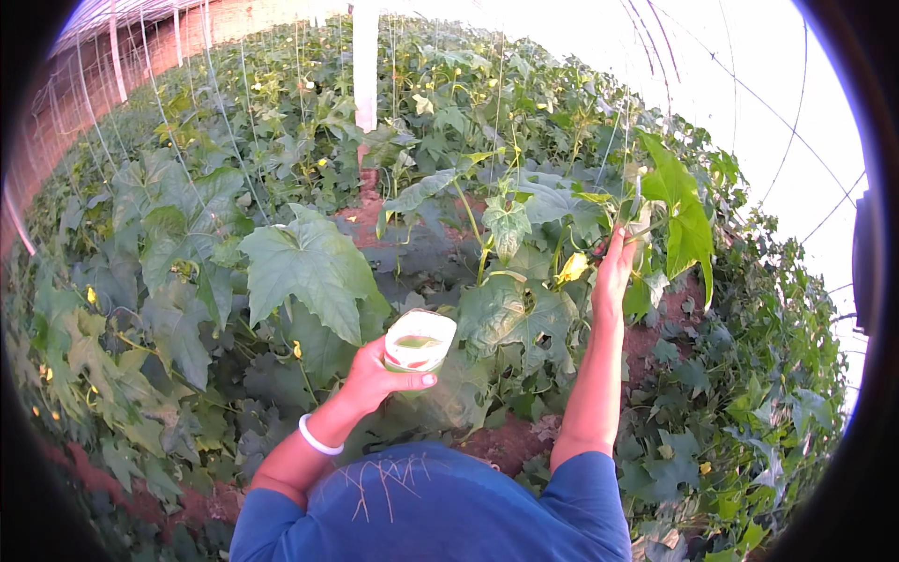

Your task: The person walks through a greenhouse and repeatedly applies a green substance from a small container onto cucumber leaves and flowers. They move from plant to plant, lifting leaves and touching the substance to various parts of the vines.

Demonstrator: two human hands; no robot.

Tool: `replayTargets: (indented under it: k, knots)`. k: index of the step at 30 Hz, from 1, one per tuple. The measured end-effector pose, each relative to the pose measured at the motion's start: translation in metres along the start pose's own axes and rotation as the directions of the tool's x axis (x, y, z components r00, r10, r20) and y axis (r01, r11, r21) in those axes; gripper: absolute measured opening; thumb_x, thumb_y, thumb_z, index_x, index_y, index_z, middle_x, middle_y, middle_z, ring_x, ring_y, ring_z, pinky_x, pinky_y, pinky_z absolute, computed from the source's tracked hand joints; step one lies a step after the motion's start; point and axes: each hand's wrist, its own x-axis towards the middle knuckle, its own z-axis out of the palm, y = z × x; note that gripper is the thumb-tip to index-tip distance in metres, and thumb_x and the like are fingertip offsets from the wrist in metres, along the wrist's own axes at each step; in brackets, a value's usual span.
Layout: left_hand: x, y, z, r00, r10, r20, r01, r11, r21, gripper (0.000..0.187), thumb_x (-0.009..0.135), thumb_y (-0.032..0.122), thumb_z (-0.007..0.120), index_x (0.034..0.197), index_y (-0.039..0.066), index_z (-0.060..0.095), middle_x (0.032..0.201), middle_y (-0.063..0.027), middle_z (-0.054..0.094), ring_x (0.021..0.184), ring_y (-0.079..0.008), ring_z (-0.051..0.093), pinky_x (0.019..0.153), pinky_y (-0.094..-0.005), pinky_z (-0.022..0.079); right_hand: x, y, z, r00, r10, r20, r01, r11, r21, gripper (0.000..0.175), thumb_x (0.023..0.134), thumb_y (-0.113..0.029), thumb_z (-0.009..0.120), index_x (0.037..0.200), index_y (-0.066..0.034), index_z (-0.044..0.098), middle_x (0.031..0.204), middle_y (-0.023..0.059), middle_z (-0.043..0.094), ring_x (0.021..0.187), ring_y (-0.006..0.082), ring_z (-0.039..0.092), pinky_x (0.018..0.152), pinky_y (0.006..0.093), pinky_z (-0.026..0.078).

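Note:
My left hand [379,376] grips a whitish plastic cup [420,344] with a squarish rim, its thumb along the near side. Greenish liquid seems to show inside the cup. Farther out and to the right, my right hand [614,270] reaches up into a climbing vine. Its fingertips are among the stems beside a large bright green leaf [678,204], and leaves partly hide them, so what they grip is unclear. Just left of that hand hangs a yellow flower [572,268]. A broad lobed leaf [305,260] spreads beyond my left hand.
Dense vines with yellow flowers surround me. Support strings [225,116] run upward from the plants. A white post [365,67] stands ahead, with reddish soil [365,211] near its foot. A brick-coloured wall [239,24] rises at far left; bright plastic film [765,91] slopes at right.

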Motion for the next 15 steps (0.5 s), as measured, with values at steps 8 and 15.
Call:
replayTargets:
  k: [8,15]
  knots:
    - [0.070,0.052,0.086,0.943,0.111,0.313,-0.092,0.993,-0.074,0.065,0.076,-0.004,0.083,0.135,0.002,0.057,0.123,-0.0037,0.066,0.111,-0.0126,0.062,0.098,-0.0320,0.052,-0.009,-0.075,-0.068,0.929,0.106,0.355,-0.137,0.989,0.062,0.041,0.106,-0.039,0.051,0.121,-0.0025,0.062,0.080,-0.0009,0.054,0.067,0.0093,0.048,0.066,0.0237,0.040]
    - [0.130,0.037,0.136,0.927,0.132,0.352,-0.098,0.989,-0.114,0.061,0.075,-0.003,0.084,0.131,0.002,0.059,0.123,-0.0045,0.067,0.112,-0.0137,0.062,0.101,-0.0324,0.049,-0.012,-0.088,-0.092,0.914,0.027,0.405,-0.117,0.973,0.200,0.035,0.106,-0.029,0.052,0.127,-0.0019,0.057,0.097,0.0027,0.064,0.075,0.0103,0.054,0.064,0.0259,0.045]
